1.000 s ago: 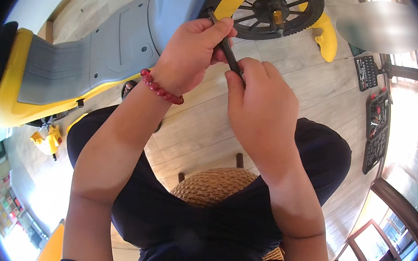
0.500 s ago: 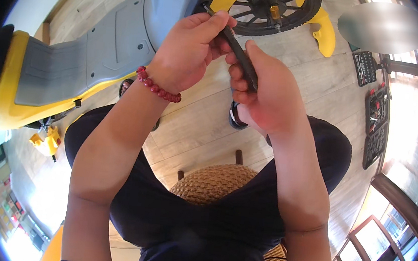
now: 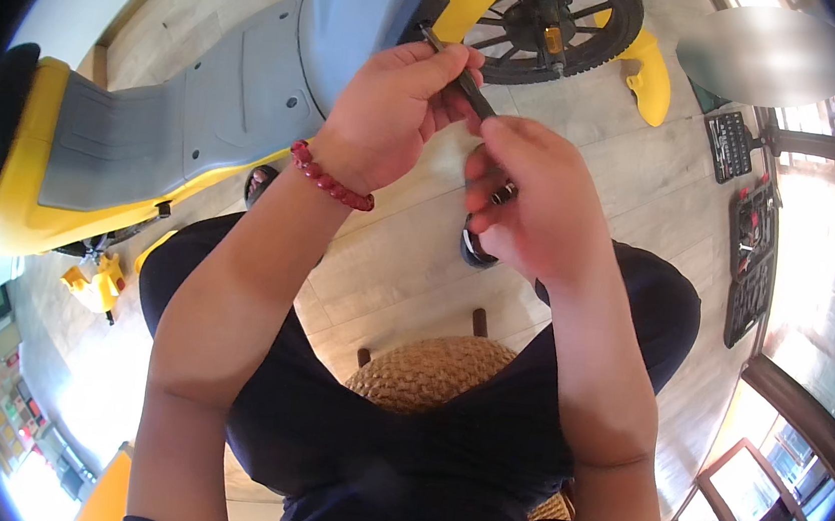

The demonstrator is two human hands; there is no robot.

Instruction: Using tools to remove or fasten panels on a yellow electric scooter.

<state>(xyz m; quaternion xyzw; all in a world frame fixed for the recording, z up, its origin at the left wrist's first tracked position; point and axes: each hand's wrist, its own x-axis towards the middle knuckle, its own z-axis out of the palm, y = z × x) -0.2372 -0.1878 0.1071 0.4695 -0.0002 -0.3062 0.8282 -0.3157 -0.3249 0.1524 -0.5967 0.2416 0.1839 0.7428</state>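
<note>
A black screwdriver-like tool (image 3: 476, 95) slants between my hands, its thin shaft meeting a dark block (image 3: 424, 12) on the scooter's grey and yellow front. My left hand (image 3: 392, 102), with a red bead bracelet (image 3: 330, 180) at the wrist, pinches the tool near its shaft. The lower part is gripped by my right hand (image 3: 545, 187), thumb laid along the tool. A small black piece with a shiny band (image 3: 503, 193) shows among the right fingers; whether it belongs to the tool I cannot tell. The tip is hidden at the block.
A spoked black wheel (image 3: 545, 32) stands beyond my hands, beside a loose yellow curved part (image 3: 647, 87). The scooter's grey footboard (image 3: 243, 93) stretches left. Open black tool cases (image 3: 751, 258) lie on the right. A woven stool (image 3: 427, 370) is beneath me.
My right hand has shifted its hold on the tool, and the banded piece now shows among its fingers. Both hands, the tool and the scooter appear slightly lower and further right.
</note>
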